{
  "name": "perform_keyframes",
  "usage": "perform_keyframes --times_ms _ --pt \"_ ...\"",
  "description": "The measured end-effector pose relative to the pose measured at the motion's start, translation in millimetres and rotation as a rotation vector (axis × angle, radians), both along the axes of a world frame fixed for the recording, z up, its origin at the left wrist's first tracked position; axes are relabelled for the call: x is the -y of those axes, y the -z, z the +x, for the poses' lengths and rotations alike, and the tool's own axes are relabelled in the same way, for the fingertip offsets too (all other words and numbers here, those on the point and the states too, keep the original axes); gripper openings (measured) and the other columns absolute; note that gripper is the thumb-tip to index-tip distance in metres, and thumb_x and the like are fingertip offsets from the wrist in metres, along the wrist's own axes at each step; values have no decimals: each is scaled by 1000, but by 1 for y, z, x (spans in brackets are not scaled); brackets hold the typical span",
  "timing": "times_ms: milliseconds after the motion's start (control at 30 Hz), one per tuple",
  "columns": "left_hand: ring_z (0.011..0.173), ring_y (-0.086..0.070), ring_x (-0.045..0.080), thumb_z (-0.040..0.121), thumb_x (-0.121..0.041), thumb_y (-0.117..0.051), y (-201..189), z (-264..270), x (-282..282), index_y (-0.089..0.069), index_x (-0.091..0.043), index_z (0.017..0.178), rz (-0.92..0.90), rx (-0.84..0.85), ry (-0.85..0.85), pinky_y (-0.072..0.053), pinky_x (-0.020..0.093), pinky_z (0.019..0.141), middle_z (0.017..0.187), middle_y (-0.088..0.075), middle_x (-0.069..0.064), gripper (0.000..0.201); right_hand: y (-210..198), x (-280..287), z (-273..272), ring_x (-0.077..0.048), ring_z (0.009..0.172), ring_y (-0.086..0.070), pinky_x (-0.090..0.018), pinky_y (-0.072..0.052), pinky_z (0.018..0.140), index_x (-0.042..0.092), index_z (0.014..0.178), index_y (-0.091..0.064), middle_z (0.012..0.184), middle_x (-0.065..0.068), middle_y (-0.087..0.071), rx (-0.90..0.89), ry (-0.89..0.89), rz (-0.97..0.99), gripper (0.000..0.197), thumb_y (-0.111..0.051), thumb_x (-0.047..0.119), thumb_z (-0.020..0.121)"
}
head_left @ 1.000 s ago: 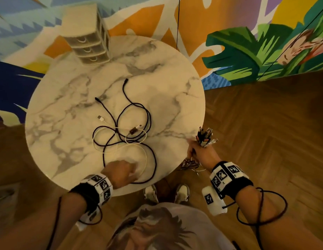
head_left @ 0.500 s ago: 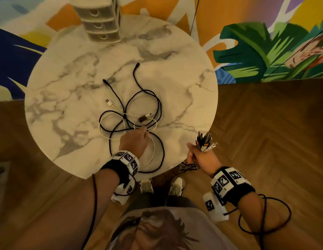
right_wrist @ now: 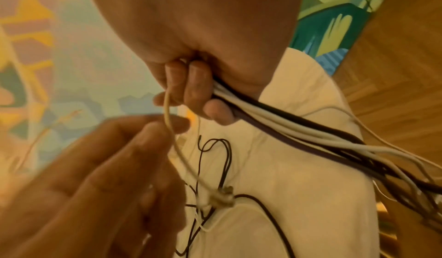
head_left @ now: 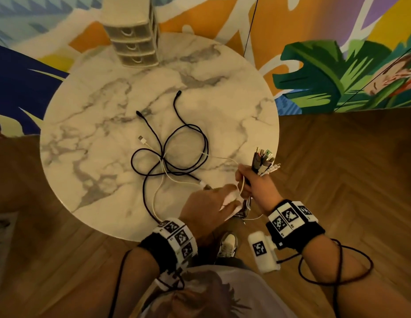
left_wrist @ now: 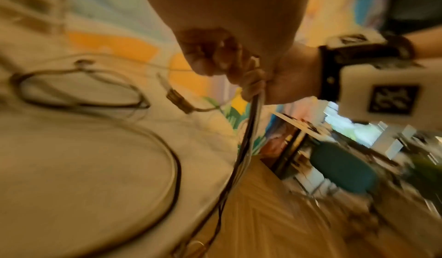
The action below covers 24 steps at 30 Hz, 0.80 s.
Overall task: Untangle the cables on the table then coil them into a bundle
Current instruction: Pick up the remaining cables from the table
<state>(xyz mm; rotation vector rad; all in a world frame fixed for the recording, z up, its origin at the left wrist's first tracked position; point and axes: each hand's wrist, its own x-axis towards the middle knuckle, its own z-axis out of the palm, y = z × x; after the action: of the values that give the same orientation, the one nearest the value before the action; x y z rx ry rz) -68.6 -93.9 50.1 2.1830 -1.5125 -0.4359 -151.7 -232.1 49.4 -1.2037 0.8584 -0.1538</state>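
Cables [head_left: 263,162] bunched in R hand [head_left: 257,187]; L hand [head_left: 206,207] just beside.

Round table [head_left: 234,92]: white marble-look top w/ grey veining, smooth, slight sheen. Black cable [head_left: 183,143] looks matt, poss. braided; white cable [head_left: 158,187] smooth plastic w/ metal plug tip. Floor [head_left: 337,168]: wood parquet, herringbone, satin finish. Drawer unit [head_left: 133,40]: cream plastic frame, translucent fronts. Wall [head_left: 326,72]: painted mural, matt.
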Motion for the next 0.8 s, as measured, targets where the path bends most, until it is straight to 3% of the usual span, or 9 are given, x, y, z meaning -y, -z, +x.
perform_keyframes --times_ms 67,100,200,300,367,533,633,733,800 --pt "59 -55 13 91 -34 -56 2 9 -3 -49 -23 117 -54 -326 -243 -43 28 57 68 -56 -5 28 -7 2 0 -14 40 -19 -24 -19 43 9 62 -47 45 1 -23 14 -41 16 42 -42 27 100" --pt "59 -53 11 90 -28 -58 2 15 -2 -47 -24 118 -122 -370 -339 -43 27 58 67 -53 -5 31 -11 2 -1 -15 42 -19 -25 -17 45 10 61 -44 45 1 -23 13 -82 12 43 -42 26 100" --pt "62 -54 9 89 -24 -58 0 29 15 -40 -28 133 -88 -257 -270 -44 23 59 71 -54 -8 48 -27 0 -2 -15 41 -22 -28 -18 46 10 59 -43 45 1 -27 1 -208 -56 43 -43 25 100" --pt "71 -62 21 91 -31 -52 4 44 33 -56 -23 113 96 -69 -144 -46 29 61 75 -64 -1 23 -34 2 -5 -14 41 -26 -25 -25 45 13 57 -46 47 0 -30 -23 -273 -164 45 -44 27 100" --pt "77 -63 29 91 -32 -50 16 69 33 -61 -20 96 184 -5 -279 -45 30 61 82 -68 6 16 -32 8 -9 -13 42 -28 -26 -27 46 17 54 -47 47 1 -32 -36 -257 -199 46 -45 27 99" --pt "87 -61 35 94 -34 -46 24 155 -10 -63 -14 88 370 31 -599 -48 36 70 96 -67 16 26 -26 44 -28 -8 41 -37 -27 -30 50 18 59 -47 45 8 -43 -115 106 -272 38 -50 23 97" --pt "83 -61 35 93 -44 -46 -5 184 -13 -66 -17 91 259 91 -662 -49 37 68 93 -67 16 33 -26 56 -30 -12 44 -40 -27 -32 50 16 59 -49 52 -3 -43 -186 122 -366 40 -49 27 97" --pt "80 -61 36 93 -40 -49 -49 177 10 -67 -14 91 21 182 -636 -48 37 65 83 -67 17 31 -29 57 -21 -7 37 -36 -19 -32 41 8 70 -59 53 -6 -40 -197 128 -378 38 -45 29 99" --pt "78 -62 35 92 -38 -52 -75 160 22 -65 -15 87 -50 253 -589 -44 35 61 79 -68 14 27 -31 61 -17 -7 46 -44 -22 -36 52 12 83 -67 60 -4 -49 -222 262 -390 31 -46 29 98"
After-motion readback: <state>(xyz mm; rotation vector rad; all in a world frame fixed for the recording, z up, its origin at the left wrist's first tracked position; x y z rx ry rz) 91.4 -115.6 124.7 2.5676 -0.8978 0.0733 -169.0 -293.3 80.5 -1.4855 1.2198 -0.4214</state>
